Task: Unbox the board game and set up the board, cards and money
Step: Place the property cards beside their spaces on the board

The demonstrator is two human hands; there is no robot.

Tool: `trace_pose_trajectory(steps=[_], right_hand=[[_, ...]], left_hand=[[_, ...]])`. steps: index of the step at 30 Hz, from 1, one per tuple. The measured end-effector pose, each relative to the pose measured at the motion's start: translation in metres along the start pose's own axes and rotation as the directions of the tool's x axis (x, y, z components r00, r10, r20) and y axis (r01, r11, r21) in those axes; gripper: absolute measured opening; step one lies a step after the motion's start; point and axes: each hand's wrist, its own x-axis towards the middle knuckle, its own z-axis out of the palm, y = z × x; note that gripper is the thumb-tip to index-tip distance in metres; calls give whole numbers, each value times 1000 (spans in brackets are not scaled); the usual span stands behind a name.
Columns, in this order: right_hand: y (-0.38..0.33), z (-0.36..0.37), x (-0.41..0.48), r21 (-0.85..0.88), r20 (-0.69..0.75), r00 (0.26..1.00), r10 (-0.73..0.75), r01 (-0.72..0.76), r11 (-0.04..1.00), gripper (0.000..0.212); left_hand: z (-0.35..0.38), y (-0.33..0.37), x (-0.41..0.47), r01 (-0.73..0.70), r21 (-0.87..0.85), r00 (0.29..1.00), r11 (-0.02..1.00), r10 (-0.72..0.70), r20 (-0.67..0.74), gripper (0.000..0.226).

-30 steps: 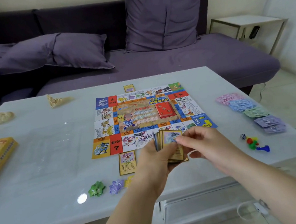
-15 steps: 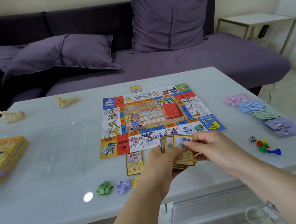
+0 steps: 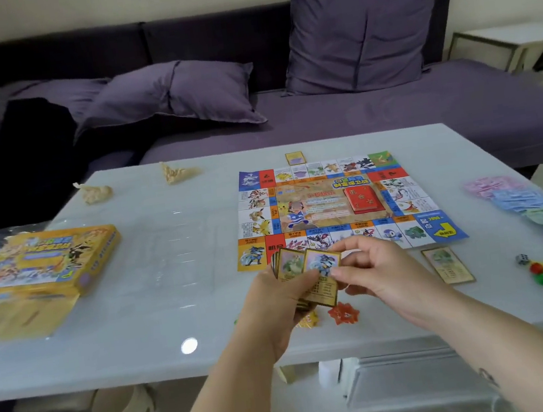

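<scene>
While the head view now sits further left than a second ago, bringing the yellow box [image 3: 39,260] wholly into frame at 9 o'clock of the table [image 3: 170,288], the handwork itself shows one change.

- Item: fan of property cards [image 3: 289,262], held above the table at 6 o'clock of the board [image 3: 331,198]. The left hand [image 3: 276,305] grips it, fingers curled round its lower part.
- Item: front card [image 3: 322,264], blue figure. It stands further out from the fan, toward 3 o'clock, than a second ago. Thumb and forefinger of the right hand [image 3: 375,268] pinch it; the other fingers are loosely curled.
- Item: board, unfolded flat, red deck [image 3: 364,198] on its centre. Unchanged.
- Item: money [image 3: 522,204], piles sorted by colour at 3 o'clock of the board, well apart from it. Unchanged.
- Item: single card [image 3: 447,265], flat at 5 o'clock of the board. That spot is behind the right hand in the earlier views, so whether it is newly laid cannot be told.
- Item: another card [image 3: 295,158] at 12 o'clock, just beyond the far edge.

Assessment: board and money appear done, and card laying is under way. The drawn card's figure resembles the square at the board's 7 o'clock corner, so it likely belongs beside that corner.
</scene>
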Motion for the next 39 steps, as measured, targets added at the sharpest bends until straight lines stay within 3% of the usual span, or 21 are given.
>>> trace_pose_trajectory(steps=[3, 5, 8, 11, 15, 22, 34, 36, 39], right_hand=[[-4, 8, 6, 21, -60, 998, 8, -7, 1000, 22], [-8, 13, 14, 3, -83, 997, 2, -1, 1000, 21], [-14, 30, 30, -226, -57, 996, -71, 56, 973, 19], [-17, 56, 46, -386, -9, 992, -128, 114, 915, 20], [-12, 83, 63, -519, 25, 984, -178, 165, 839, 22], [-4, 98, 68, -754, 44, 989, -141, 125, 645, 17], [-3, 100, 65, -829, -6, 989, -147, 77, 554, 13], [-4, 100, 63, -829, -3, 977, -211, 116, 547, 17], [-3, 95, 55, -878, 153, 951, -269, 255, 405, 32]], left_hand=[[-15, 7, -3, -23, -67, 998, 997, 20, -51, 15], [-30, 16, -3, -63, -186, 984, 981, 30, -177, 3], [-57, 27, -2, -180, -322, 923, 929, 47, -381, 12], [-75, 33, -4, -257, -376, 881, 890, 56, -469, 14], [-85, 35, -6, -263, -403, 875, 876, 41, -482, 14], [-86, 40, -4, -255, -387, 881, 886, 47, -471, 12], [-86, 41, -5, -256, -360, 878, 897, 60, -475, 13], [-85, 42, -5, -253, -362, 880, 897, 57, -472, 13], [-84, 42, -5, -253, -368, 882, 895, 57, -468, 13]])
